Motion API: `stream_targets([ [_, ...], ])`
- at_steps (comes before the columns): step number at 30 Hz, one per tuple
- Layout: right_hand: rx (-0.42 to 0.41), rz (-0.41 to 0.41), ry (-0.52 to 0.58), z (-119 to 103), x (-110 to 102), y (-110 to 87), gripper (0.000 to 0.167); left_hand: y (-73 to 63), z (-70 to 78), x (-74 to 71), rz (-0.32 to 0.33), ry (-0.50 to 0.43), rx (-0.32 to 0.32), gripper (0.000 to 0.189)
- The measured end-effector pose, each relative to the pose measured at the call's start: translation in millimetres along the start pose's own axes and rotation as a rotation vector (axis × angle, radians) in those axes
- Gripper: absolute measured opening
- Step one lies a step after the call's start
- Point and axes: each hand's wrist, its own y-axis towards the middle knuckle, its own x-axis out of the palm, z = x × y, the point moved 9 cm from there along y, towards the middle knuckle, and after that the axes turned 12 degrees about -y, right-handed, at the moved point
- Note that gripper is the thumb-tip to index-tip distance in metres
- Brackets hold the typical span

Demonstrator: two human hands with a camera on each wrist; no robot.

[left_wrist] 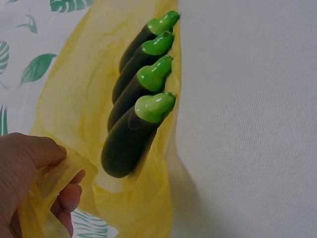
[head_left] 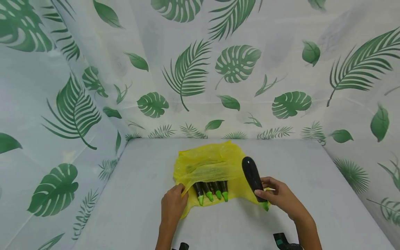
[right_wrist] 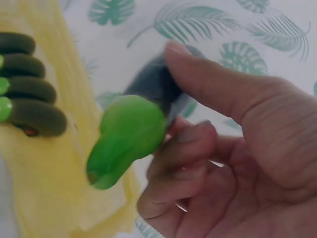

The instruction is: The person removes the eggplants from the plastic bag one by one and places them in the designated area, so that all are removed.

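Note:
A yellow plastic bag (head_left: 209, 170) lies on the table with its mouth toward me. Several dark eggplants with bright green stems rest side by side inside it; the nearest eggplant (left_wrist: 130, 141) in the left wrist view shows almost whole, while the head view hides their far ends under the bag's upper layer. My left hand (head_left: 173, 203) pinches the bag's left edge between thumb and fingers. Off the bag's right side, my right hand (head_left: 279, 194) grips another eggplant (head_left: 251, 177) near its stem, tilted and raised above the table. Its green stem (right_wrist: 126, 134) points down toward me.
The white table (head_left: 140, 173) runs back to a curtain (head_left: 262, 114) printed with green leaves, which also hangs along the left and right sides. Black wrist devices (head_left: 285, 241) sit on the forearms at the bottom of the head view.

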Motion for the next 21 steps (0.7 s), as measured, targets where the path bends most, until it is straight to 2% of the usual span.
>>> stream_targets([
  [5,0.078,0.164,-0.039,16,-27,-0.4,0.059,0.8,0.5,1.0,-0.005,0.003,-0.012,0.006],
  [12,0.211,0.309,-0.070,44,-50,1.5,0.074,2.7,3.7,1.0,-0.002,0.018,0.008,0.006],
  [16,0.278,0.365,-0.047,78,-57,15.0,0.075,2.2,4.5,-0.8,0.009,0.019,0.012,0.007],
  [21,0.336,0.384,-0.052,124,-60,34.2,0.082,2.3,3.6,-0.6,0.003,0.018,0.006,0.005],
])
